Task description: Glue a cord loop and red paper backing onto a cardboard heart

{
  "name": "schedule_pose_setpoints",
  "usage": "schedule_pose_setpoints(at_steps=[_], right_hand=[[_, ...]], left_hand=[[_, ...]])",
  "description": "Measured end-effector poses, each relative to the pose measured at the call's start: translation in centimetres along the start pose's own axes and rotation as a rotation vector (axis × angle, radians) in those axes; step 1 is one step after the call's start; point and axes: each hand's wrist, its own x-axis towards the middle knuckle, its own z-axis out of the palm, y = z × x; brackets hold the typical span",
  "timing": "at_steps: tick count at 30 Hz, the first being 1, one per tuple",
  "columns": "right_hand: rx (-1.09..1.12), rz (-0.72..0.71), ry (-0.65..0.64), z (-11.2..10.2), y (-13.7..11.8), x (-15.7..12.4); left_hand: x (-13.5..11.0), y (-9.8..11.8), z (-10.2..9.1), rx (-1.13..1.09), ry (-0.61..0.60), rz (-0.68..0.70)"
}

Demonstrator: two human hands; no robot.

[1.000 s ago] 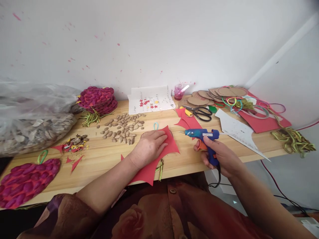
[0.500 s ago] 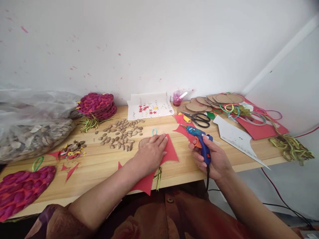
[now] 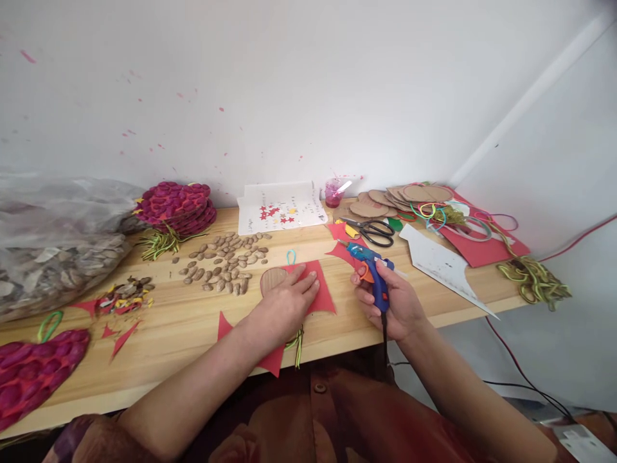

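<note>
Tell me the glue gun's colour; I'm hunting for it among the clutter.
The glue gun is blue with an orange trigger, in the right hand; head view.

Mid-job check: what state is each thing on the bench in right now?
left hand: open, flat, palm down on the red paper
right hand: closed round the glue gun
glue gun: held above the table, nozzle pointing away to the left
scissors: lying flat, untouched
pink cup: upright
seeds: loose, scattered
</note>
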Motion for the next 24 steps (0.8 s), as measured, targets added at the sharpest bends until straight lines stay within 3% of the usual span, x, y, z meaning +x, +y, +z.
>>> schedule_pose_setpoints(at_steps=[8,14,19,24], right_hand=[[0.017,0.026,0.023,0.5,-0.2,0.0],[-0.029,0.028,0.122,1.6,-0.2,0.3],[-0.083,0.041,0.017,3.4,0.7,1.2],[-0.161,0.031,-0.034,4.4,1.5,3.2]], left_hand=[[-0.6,-0.4,-1.6,-0.240,0.009,0.034],[-1.0,-0.5,-0.5,-0.243,0.046,0.025],[-1.0,-0.3,0.2,-0.258,0.048,0.077],[-1.5,0.6,0.2,-0.206,0.037,0.018]])
